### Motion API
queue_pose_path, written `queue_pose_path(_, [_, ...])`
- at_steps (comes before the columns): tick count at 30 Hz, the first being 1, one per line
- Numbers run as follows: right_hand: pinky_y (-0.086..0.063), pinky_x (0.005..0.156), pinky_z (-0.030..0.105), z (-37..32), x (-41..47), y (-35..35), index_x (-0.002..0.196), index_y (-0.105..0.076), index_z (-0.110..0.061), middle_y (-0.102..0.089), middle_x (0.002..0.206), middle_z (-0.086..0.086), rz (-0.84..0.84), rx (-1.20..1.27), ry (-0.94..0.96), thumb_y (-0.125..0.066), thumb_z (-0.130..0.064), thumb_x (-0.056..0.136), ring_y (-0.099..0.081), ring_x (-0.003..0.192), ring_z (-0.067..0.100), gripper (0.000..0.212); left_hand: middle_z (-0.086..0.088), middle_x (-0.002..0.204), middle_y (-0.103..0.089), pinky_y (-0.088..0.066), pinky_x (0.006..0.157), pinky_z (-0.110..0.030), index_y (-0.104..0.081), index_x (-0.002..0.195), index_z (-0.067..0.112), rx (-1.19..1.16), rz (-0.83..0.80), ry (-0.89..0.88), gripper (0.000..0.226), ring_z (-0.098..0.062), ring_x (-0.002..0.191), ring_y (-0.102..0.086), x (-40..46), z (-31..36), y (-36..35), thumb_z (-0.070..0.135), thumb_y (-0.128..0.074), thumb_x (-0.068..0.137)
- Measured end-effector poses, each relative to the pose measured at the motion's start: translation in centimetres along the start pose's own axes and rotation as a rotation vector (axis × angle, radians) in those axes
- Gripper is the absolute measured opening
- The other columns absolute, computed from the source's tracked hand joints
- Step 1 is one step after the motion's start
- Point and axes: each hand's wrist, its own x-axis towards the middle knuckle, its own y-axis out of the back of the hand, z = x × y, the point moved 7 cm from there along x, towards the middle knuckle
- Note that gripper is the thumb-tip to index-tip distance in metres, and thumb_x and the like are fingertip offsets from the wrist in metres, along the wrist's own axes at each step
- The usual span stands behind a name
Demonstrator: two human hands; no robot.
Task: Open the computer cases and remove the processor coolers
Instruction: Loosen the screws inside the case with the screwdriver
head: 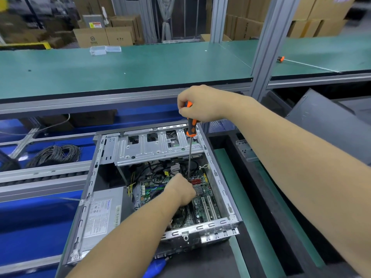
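An open computer case (pixel 218 177) lies on its side in front of me, its motherboard (pixel 202 205) exposed. My right hand (pixel 200 103) grips the orange-and-black handle of a long screwdriver (pixel 191 129) held upright above the case; its thin shaft runs down to the board. My left hand (pixel 181 189) reaches deep inside the case, right at the shaft's tip, fingers hidden against the board. The processor cooler is hidden under my left hand and forearm. A silver drive cage (pixel 144 149) spans the far end of the case.
A grey power supply (pixel 102 213) fills the case's left side. A removed grey panel (pixel 329 121) leans at the right. Coiled cables (pixel 54 155) lie at the left on blue rails. A green shelf (pixel 120 69) above holds clear plastic boxes (pixel 104 50).
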Motion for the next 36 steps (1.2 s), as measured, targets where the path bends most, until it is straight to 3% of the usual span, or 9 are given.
queue_pose_path(7, [-0.058,0.076,0.045,-0.3,0.0,0.0,0.093,-0.063,-0.02,-0.068,0.095,0.003,-0.011,0.002,0.006,-0.05,-0.024,0.096,-0.067,0.083,0.027,0.013,0.0,0.067,-0.044,-0.034,0.077,-0.04,-0.051,0.078,0.015,-0.024,-0.049,0.065,0.028,-0.02,0.062,-0.039,0.0,-0.1,-0.3,0.001,-0.043,0.101])
queue_pose_path(11, [-0.054,0.073,0.036,-0.4,0.3,0.0,0.096,-0.064,-0.02,-0.067,0.096,0.001,0.0,0.005,0.024,-0.053,-0.025,0.096,-0.064,0.082,0.02,0.012,0.0,0.071,-0.046,-0.038,0.076,-0.039,-0.05,0.078,0.015,-0.019,-0.041,0.036,0.029,-0.022,0.068,-0.042,0.2,-0.4,-0.4,0.001,-0.04,0.102])
queue_pose_path(15, [-0.047,0.064,0.029,-0.2,0.4,0.0,0.096,-0.064,-0.02,-0.065,0.093,-0.001,0.011,0.007,0.028,-0.053,-0.024,0.096,-0.056,0.072,0.011,0.012,0.001,0.069,-0.047,-0.039,0.077,-0.037,-0.044,0.069,0.016,0.016,-0.011,0.003,0.037,-0.02,0.06,-0.038,0.6,0.5,0.2,0.004,-0.041,0.103])
queue_pose_path(21, [-0.05,0.067,0.031,0.2,0.1,0.2,0.096,-0.064,-0.018,-0.064,0.092,-0.002,0.002,0.012,0.011,-0.053,-0.024,0.097,-0.058,0.071,0.012,0.013,0.002,0.065,-0.044,-0.033,0.073,-0.037,-0.044,0.066,0.017,0.077,0.007,-0.045,0.038,-0.018,0.058,-0.035,0.8,0.6,0.6,0.004,-0.044,0.102])
queue_pose_path(25, [-0.042,0.058,0.028,0.7,0.2,0.2,0.094,-0.06,-0.017,-0.059,0.082,-0.005,0.018,-0.028,-0.005,-0.053,-0.033,0.098,-0.057,0.068,0.014,0.018,0.003,0.065,-0.045,-0.033,0.074,-0.038,-0.046,0.068,0.017,0.1,0.004,-0.101,0.036,-0.019,0.058,-0.038,1.0,0.5,0.4,0.005,-0.046,0.102])
queue_pose_path(28, [-0.04,0.062,0.029,0.5,0.2,0.3,0.095,-0.058,-0.019,-0.054,0.085,-0.008,0.003,-0.125,0.032,-0.061,-0.038,0.096,-0.055,0.081,0.018,0.019,0.001,0.068,-0.047,-0.033,0.074,-0.039,-0.056,0.08,0.015,0.069,-0.01,-0.123,0.026,-0.02,0.058,-0.039,0.7,0.0,-0.3,0.003,-0.046,0.101])
queue_pose_path(32, [-0.056,0.075,0.042,-0.7,-0.5,0.2,0.101,-0.06,-0.03,-0.057,0.097,-0.01,-0.155,-0.037,0.121,-0.071,-0.027,0.088,-0.061,0.088,0.017,0.017,-0.003,0.081,-0.059,-0.045,0.076,-0.039,-0.063,0.107,0.016,-0.241,0.153,-0.019,0.021,-0.026,0.069,-0.053,-0.6,-2.3,1.1,0.007,-0.048,0.097])
queue_pose_path(34, [-0.058,0.073,0.045,-0.6,-0.4,0.2,0.105,-0.057,-0.03,-0.064,0.099,-0.002,-0.196,-0.08,0.055,-0.07,-0.038,0.088,-0.066,0.083,0.022,0.023,-0.003,0.084,-0.057,-0.044,0.069,-0.037,-0.059,0.108,0.021,-0.518,0.295,0.177,0.023,-0.028,0.073,-0.053,-2.0,-4.9,2.3,0.012,-0.042,0.095])
queue_pose_path(36, [-0.054,0.059,0.037,0.0,0.1,0.3,0.1,-0.056,-0.019,-0.067,0.083,0.005,-0.18,-0.207,-0.056,-0.057,-0.06,0.091,-0.068,0.064,0.023,0.041,-0.005,0.082,-0.059,-0.043,0.064,-0.036,-0.06,0.1,0.018,-0.941,0.409,0.379,0.025,-0.029,0.073,-0.055,-3.4,-7.4,2.3,0.011,-0.037,0.095])
